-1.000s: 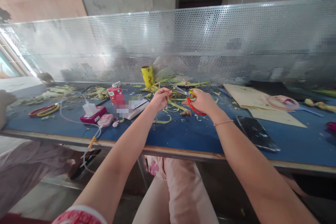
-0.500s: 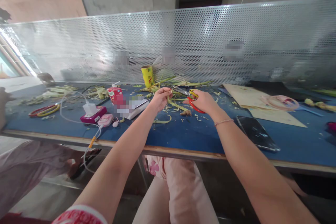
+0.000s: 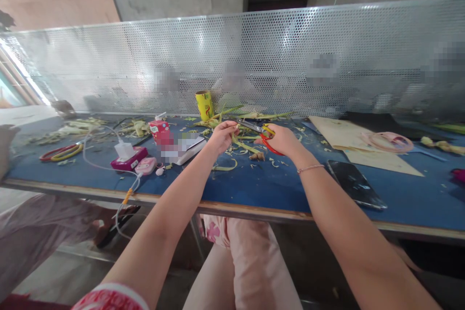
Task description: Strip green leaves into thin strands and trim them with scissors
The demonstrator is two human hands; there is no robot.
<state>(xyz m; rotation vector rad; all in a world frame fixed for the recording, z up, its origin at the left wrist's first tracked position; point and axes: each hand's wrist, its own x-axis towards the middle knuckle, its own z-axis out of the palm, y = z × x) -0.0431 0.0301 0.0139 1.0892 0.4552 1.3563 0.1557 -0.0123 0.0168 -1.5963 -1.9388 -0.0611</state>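
Observation:
My right hand [image 3: 282, 140] has its fingers in the loops of a pair of scissors [image 3: 270, 146], one loop yellow and the other red. The metal blades point left toward my left hand [image 3: 222, 136]. That hand is closed in a pinch on a pale green plant stalk [image 3: 242, 145], whose leafy strips hang below the fingers. Both hands are above the blue tabletop [image 3: 250, 189], over scattered peelings. The blade tips are close to my left fingertips; whether they touch the stalk I cannot tell.
A yellow can [image 3: 204, 105] stands behind the hands, before a perforated metal screen [image 3: 218, 58]. At left are a red drink carton [image 3: 160, 131], a purple box [image 3: 129, 161], a white cable and another pair of scissors [image 3: 61, 152]. A phone [image 3: 354, 184] and cardboard [image 3: 337, 133] lie right.
The scissors have shifted very slightly in my right hand, with the red loop a little nearer the yellow one. My left hand keeps its place on the stalk.

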